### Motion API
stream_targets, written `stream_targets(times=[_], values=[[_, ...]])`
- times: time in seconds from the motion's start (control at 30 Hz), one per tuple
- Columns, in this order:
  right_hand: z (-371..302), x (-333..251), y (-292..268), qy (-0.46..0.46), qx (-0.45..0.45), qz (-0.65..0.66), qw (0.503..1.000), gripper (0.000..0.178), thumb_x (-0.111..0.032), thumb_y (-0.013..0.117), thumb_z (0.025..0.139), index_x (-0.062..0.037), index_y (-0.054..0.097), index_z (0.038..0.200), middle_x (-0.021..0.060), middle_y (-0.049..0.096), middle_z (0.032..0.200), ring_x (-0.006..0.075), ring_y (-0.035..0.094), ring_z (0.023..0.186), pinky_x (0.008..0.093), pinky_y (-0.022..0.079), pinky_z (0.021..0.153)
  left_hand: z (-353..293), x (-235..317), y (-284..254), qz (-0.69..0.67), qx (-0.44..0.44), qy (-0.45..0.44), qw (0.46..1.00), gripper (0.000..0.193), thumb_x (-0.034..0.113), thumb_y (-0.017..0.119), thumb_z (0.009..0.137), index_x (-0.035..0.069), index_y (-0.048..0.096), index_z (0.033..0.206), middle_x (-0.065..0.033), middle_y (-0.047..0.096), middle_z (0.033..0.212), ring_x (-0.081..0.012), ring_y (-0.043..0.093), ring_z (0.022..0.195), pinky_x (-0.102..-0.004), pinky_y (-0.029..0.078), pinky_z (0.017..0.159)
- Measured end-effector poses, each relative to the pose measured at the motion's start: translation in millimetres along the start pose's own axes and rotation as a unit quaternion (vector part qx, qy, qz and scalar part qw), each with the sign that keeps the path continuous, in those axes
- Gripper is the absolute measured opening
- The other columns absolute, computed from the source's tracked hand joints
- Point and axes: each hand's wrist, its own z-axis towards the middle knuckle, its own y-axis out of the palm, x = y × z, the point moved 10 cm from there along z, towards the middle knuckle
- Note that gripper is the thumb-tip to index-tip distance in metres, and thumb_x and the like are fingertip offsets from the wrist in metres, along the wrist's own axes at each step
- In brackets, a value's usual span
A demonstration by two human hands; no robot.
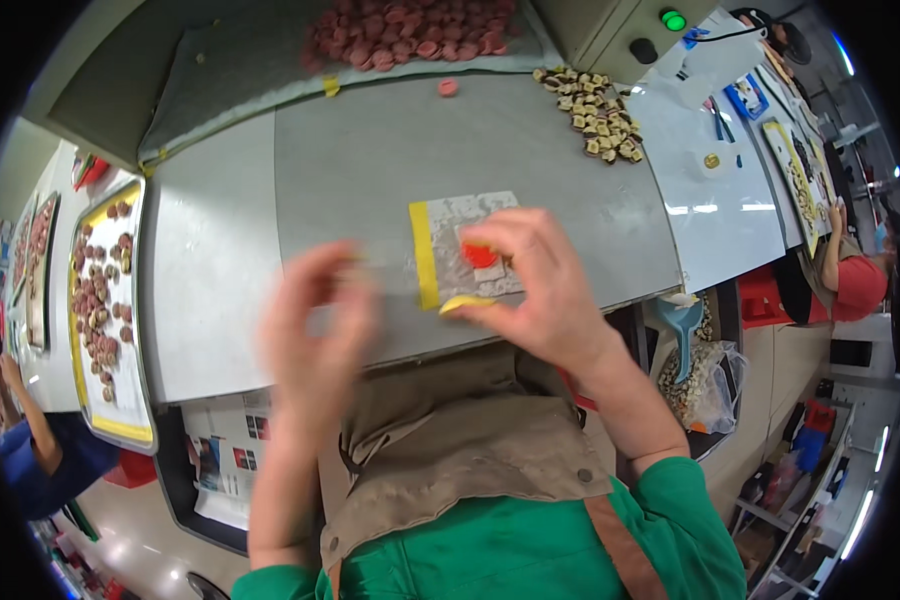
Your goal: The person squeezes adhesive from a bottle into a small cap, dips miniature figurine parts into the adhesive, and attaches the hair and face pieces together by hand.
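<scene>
Head view, looking down on a red piece (480, 255) over a speckled grey mat (445, 215) with a yellow edge strip (423, 260), beneath the curved fingers of the right hand (538, 280), spread apart from the yellow-tipped thumb; cannot tell whether touched. To the left, above the tabletop (370, 180), blurred with fingers bent, the left hand (320, 310); cannot tell if holding anything. Farther out, a lone pink disc (448, 88), piled pink discs (410, 35) and clustered brown-and-cream pieces (600, 120); far left, brown balls (95, 345) on a yellow-edged tray (125, 430).
</scene>
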Motion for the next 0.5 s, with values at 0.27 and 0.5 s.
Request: stream_targets(times=[0.27,0.5], values=[[23,109,-77,0.08,0.02,-0.186,0.979,0.027,-0.007,0.067,0.081,-0.0026,0.059,0.107,0.0132,0.057,0.103,0.0309,0.058,0.092,0.0365,0.048,0.078,37,-102,-320,0.505,0.121,-0.038,0.854,0.026,0.025,0.055,0.095,0.004,0.061,0.11,-0.0119,0.062,0.095,-0.023,0.061,0.085,-0.0325,0.048,0.075],[25,108,-70,0.066,0.001,-0.276,0.959,0.02,-0.004,0.063,0.083,-0.0022,0.06,0.102,0.0143,0.059,0.096,0.0344,0.057,0.09,0.0399,0.048,0.078,97,-16,-155,0.507,0.137,0.149,0.838,0.026,0.015,0.065,0.087,0.004,0.064,0.11,-0.0153,0.064,0.11,-0.0296,0.059,0.105,-0.0395,0.048,0.086]])
